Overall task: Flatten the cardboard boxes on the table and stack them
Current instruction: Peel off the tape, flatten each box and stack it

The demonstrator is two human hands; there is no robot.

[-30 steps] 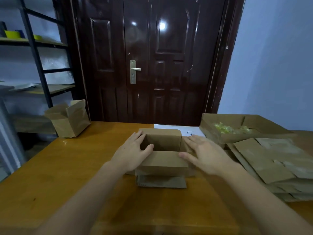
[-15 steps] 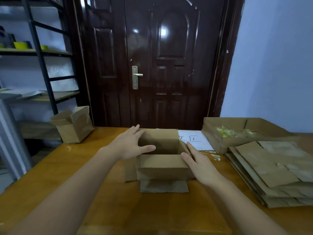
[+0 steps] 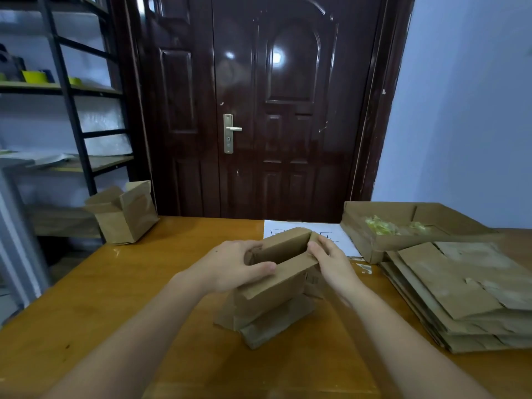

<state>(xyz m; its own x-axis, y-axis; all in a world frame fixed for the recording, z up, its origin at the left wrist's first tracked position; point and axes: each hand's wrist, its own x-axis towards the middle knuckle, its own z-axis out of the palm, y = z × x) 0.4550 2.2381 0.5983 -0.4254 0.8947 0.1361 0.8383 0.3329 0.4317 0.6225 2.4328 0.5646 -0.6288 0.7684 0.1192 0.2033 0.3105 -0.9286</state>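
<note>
Head view shows the box [image 3: 276, 283] mid-counter [image 3: 115, 298], skewed and half collapsed. The left hand [image 3: 230, 266] grips its left end, thumb hooked over the near wall; the right hand [image 3: 331, 260] pinches the right end. To finish well, push opposite corners together along the creases, keep the flaps straight, then lay it on the flattened stack [image 3: 460, 298] at right.

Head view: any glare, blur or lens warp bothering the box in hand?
Head view: glare only as bright spots on the glossy door; the box and left hand look sharp, the right hand slightly smeared at the wrist; wide-angle warp bends the door frame and shelf rack.
</note>
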